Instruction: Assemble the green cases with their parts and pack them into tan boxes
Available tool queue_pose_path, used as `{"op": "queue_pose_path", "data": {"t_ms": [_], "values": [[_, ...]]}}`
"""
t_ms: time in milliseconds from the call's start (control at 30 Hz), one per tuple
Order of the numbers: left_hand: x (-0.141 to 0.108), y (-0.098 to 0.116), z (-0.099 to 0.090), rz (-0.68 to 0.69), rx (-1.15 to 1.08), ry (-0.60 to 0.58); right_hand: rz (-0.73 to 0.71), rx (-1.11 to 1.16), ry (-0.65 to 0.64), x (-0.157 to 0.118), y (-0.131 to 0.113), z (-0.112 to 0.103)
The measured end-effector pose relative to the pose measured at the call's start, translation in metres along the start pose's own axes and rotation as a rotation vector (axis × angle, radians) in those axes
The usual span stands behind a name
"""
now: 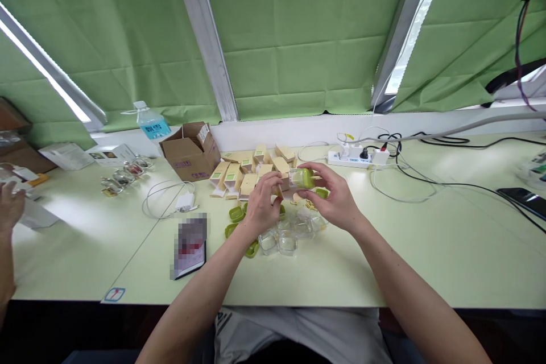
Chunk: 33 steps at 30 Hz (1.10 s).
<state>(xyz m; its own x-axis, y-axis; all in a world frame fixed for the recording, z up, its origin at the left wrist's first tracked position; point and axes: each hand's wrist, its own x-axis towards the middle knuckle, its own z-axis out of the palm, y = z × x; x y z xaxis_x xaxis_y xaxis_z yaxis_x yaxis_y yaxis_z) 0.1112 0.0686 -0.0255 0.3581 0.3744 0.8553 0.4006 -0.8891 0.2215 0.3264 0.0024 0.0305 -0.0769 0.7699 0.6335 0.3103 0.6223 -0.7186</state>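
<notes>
My right hand (336,196) pinches a small clear plastic container with a green end (305,178), tilted onto its side. Its clear end points left, towards my left hand (265,202). The curled fingers of my left hand close around what appears to be a small tan carton, partly hidden by those fingers and hard to tell from the pile behind. Below both hands lie several clear plastic cups (287,244). Loose green lids (236,214) are scattered beside the cups, some under my left wrist. Several small tan cartons (233,177) are heaped just behind my hands.
A brown cardboard box (191,153) and a water bottle (151,122) stand behind on the left. A phone or tablet (190,247) lies by my left forearm. Cables run from a power strip (358,157). Another person's hand (11,205) is at the far left.
</notes>
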Motion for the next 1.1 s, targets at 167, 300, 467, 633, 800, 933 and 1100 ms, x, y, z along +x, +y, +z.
{"op": "queue_pose_path", "data": {"t_ms": [167,300,467,633,800,933,1100], "values": [[-0.001,-0.002,0.0,0.048,0.044,0.022,0.016,-0.006,-0.015,0.002,-0.003,-0.008],[-0.001,-0.002,0.0,0.086,0.08,0.034,0.146,0.082,-0.031,0.001,-0.005,-0.01],[-0.001,0.001,0.0,0.067,0.137,0.064,0.173,0.05,-0.011,-0.002,-0.003,-0.005],[0.0,0.003,0.0,0.024,0.111,0.098,-0.06,-0.211,0.0,-0.005,0.0,-0.001],[0.001,0.002,-0.001,-0.004,0.068,0.1,-0.155,-0.432,-0.032,-0.008,0.001,0.001],[0.0,0.004,0.0,-0.007,0.04,0.066,-0.189,-0.474,-0.039,-0.009,0.004,0.006],[-0.001,0.007,0.003,-0.005,0.009,0.05,-0.23,-0.522,-0.07,-0.009,0.007,0.01]]}}
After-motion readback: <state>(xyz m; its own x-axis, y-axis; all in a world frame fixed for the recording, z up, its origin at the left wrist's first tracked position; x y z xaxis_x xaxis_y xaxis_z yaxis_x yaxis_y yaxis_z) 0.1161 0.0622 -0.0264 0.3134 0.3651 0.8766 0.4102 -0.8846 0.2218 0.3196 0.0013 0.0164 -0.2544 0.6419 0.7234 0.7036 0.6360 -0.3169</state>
